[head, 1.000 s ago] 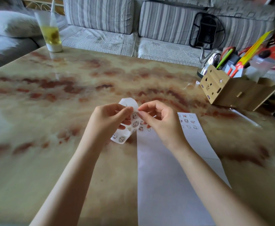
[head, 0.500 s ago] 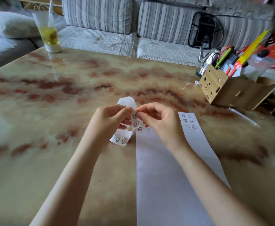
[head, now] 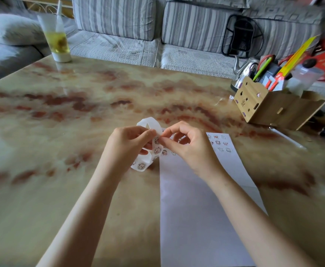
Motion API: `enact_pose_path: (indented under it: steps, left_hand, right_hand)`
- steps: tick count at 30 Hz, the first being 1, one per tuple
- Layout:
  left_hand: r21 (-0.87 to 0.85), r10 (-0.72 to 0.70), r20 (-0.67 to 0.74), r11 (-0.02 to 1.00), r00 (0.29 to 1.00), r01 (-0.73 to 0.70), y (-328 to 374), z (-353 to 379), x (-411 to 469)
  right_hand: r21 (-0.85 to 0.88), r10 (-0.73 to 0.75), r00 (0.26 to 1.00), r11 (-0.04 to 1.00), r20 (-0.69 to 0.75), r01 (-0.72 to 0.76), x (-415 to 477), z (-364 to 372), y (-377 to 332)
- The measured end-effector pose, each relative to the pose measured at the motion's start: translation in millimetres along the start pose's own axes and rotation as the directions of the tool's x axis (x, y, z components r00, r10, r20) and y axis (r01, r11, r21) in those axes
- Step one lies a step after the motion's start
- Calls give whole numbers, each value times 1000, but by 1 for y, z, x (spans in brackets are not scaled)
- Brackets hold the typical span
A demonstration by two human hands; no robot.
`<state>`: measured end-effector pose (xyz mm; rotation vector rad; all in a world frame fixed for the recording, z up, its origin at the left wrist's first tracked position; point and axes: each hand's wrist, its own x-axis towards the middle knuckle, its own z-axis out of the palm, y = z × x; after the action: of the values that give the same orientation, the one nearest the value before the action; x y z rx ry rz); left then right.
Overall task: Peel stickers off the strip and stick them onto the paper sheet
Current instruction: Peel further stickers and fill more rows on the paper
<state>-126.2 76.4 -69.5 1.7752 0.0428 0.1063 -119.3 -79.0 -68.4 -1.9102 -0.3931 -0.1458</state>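
A curled white sticker strip (head: 151, 151) with small cartoon stickers hangs just above the marble table (head: 61, 132). My left hand (head: 127, 146) grips the strip from the left, with its fingers curled round it. My right hand (head: 188, 147) pinches at the strip's upper part with thumb and forefinger, right beside the left fingertips. Under my right hand lies the long white paper sheet (head: 200, 209). Several small stickers (head: 220, 143) sit on its far end.
A wooden desk organiser (head: 273, 108) with pens, a yellow ruler and scissors stands at the right. A metal kettle (head: 244, 72) is behind it. A tall cup of yellow drink (head: 58, 43) stands far left. A striped sofa (head: 157, 26) runs along the far edge.
Both hands stay at the same spot on the strip. My right thumb and forefinger have closed tighter onto the strip's upper part; the strip has barely moved.
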Motion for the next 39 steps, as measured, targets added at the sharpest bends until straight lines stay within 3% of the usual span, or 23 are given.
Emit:
enact_pose_path:
  steps: [6,10,15,18,39]
  left_hand:
    - [8,5,-54,1000,999,-4,-4,0,3]
    - [20,-13,-80,1000,997,14,-5,-2,3]
    - [31,-24,-92,999,995,27,-4,-2,4]
    - [28,-27,-87,999,996,29,-4,-2,4]
    - [17,-16,-88,1000,996,18,-4,-3,3]
  right_hand:
    - [24,-32,999,999,-2,32,-3,-5,-1]
    - [73,113,991,992,-69,-108,3,-22,5]
    - [-22,396,917,917,-50,-398,11,-47,28]
    - [-104,478,878,872,-24,-478,13,-50,34]
    - [-133,474,880,871,-21,-472,13,-38,49]
